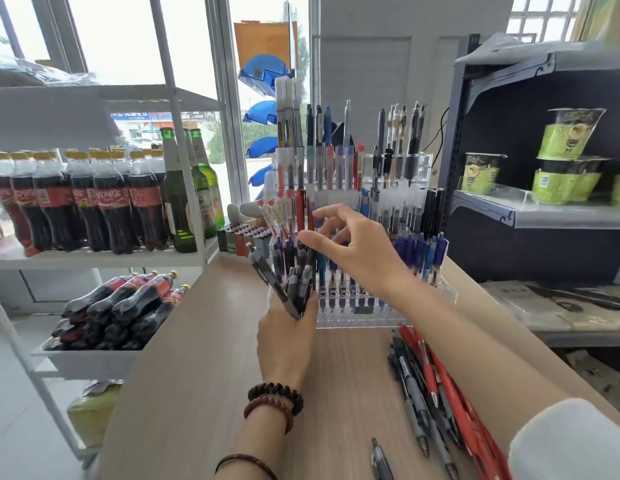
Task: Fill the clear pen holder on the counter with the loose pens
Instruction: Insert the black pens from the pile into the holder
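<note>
The left hand grips a fanned bundle of pens just before the clear pen holder at the counter's far end, as a ready supply; the right hand spreads its fingers over the bundle — pinching or not, I cannot tell; more loose pens lie nearby.

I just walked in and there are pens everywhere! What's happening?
A person is stocking the clear pen holder on the counter. Their left hand grips a bunch of dark pens upright in front of it, and the right hand reaches to the bunch's top; whether it pinches one is unclear. More loose pens lie on the counter, waiting.
</note>
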